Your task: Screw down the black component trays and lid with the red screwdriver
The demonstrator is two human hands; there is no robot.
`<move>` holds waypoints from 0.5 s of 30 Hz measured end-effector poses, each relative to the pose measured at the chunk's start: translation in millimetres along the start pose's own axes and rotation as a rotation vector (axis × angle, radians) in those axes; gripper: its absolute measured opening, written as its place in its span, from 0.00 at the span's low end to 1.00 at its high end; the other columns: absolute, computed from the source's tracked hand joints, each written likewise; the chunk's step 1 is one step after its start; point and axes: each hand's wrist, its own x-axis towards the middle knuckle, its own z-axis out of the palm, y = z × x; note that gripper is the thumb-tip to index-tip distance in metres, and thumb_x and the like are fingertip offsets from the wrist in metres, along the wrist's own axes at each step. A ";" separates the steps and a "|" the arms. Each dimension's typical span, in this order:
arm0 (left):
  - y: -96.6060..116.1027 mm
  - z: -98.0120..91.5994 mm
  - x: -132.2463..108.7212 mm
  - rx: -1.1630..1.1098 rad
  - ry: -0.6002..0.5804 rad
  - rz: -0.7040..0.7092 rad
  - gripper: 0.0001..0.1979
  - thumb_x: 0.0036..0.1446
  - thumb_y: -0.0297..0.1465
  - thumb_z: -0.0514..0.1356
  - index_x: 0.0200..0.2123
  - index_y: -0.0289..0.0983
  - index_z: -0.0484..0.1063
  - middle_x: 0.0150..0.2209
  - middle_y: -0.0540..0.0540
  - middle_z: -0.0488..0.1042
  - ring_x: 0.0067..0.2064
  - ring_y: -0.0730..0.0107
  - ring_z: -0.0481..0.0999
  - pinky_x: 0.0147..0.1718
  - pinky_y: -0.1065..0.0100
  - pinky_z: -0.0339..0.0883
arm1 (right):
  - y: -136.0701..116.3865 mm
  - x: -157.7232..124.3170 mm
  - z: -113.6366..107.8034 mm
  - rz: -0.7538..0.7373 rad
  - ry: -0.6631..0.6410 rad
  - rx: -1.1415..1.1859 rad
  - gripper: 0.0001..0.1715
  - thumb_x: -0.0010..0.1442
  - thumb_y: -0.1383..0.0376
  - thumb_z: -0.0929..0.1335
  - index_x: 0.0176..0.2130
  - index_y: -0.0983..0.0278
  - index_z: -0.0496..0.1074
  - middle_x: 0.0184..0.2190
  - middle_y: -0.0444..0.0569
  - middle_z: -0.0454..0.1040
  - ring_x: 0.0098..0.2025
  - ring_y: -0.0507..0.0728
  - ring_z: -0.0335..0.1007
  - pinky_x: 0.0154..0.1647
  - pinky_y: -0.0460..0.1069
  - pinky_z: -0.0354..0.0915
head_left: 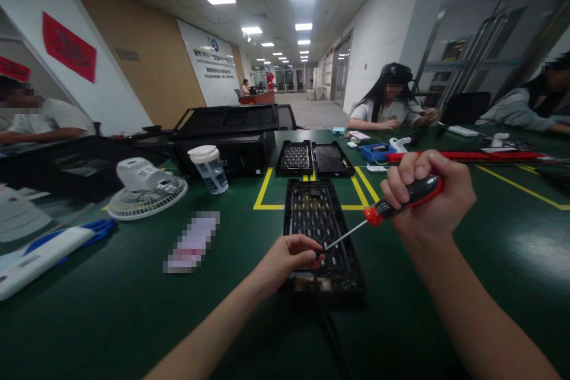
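Note:
My right hand is wrapped round the red and black handle of a screwdriver, raised above the table. Its thin metal shaft slants down to the left, with the tip at the fingertips of my left hand. The thumb and fingers of that hand are pinched together; a small dark piece seems to be between them, too small to name. Under both lies a long black tray-like case, holding rows of dark pieces with light marks. My left hand covers part of its near left side.
Behind the case lie an open black box and a blue bin. To the left are a lidded cup, a white fan, a blurred-out flat item and large black cases. People sit at both sides.

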 end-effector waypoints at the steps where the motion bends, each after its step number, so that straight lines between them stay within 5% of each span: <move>1: 0.4 0.8 -0.5 -0.007 -0.002 -0.002 0.13 0.43 0.32 0.67 0.33 0.33 0.73 0.31 0.46 0.76 0.31 0.72 0.74 0.34 0.69 0.67 | -0.8 -1.1 1.3 -0.001 -0.003 -0.007 0.15 0.52 0.65 0.62 0.17 0.65 0.60 0.15 0.41 0.56 0.11 0.46 0.51 0.07 0.42 0.46; 15: 1.2 3.3 -2.5 -0.041 -0.016 -0.012 0.13 0.44 0.32 0.67 0.33 0.33 0.73 0.30 0.46 0.76 0.31 0.73 0.75 0.35 0.70 0.67 | -5.1 -8.0 8.6 0.018 0.000 -0.071 0.15 0.53 0.65 0.61 0.17 0.64 0.60 0.15 0.41 0.56 0.12 0.46 0.52 0.09 0.43 0.48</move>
